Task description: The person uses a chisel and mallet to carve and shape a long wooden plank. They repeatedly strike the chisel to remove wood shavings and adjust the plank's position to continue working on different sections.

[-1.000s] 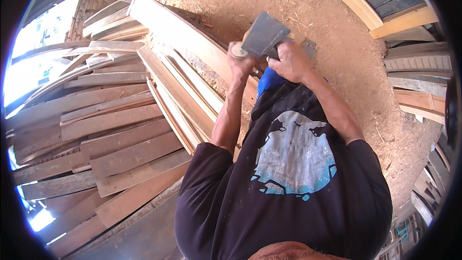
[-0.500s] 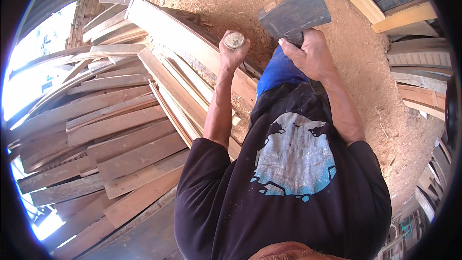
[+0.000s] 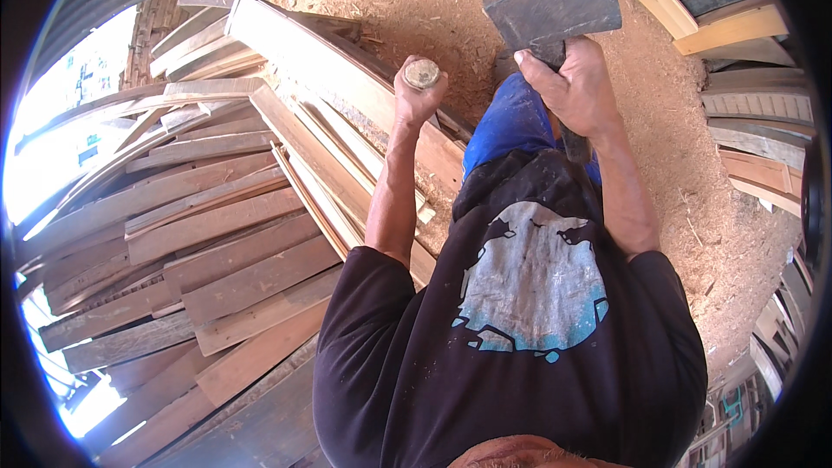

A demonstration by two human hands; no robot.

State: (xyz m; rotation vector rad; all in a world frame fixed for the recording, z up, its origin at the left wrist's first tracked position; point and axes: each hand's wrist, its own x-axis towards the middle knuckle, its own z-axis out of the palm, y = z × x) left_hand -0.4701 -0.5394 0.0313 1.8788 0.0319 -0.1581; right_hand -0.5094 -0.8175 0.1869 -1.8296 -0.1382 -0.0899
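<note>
My left hand is closed around an upright tool, whose round pale wooden handle end faces up from the fist. The rest of that tool is hidden below the hand. Beneath the fist lies a long, pale plank, set at a slant. On the right, my right hand grips the short handle of a dark tool with a broad, flat, four-sided head. Its head is raised beyond the hand, and the handle's lower end shows below the fist. Whether the head is wood or metal, I cannot tell.
Stacked boards fill the left side, with narrow strips leaning across them. Wood shavings and sawdust cover the ground. More timber lines the right edge, and pale framing stands at the far right.
My right hand has lifted the broad-headed tool a little up and to the right, and more of its handle shows below the hand. The left hand has stayed almost still.
</note>
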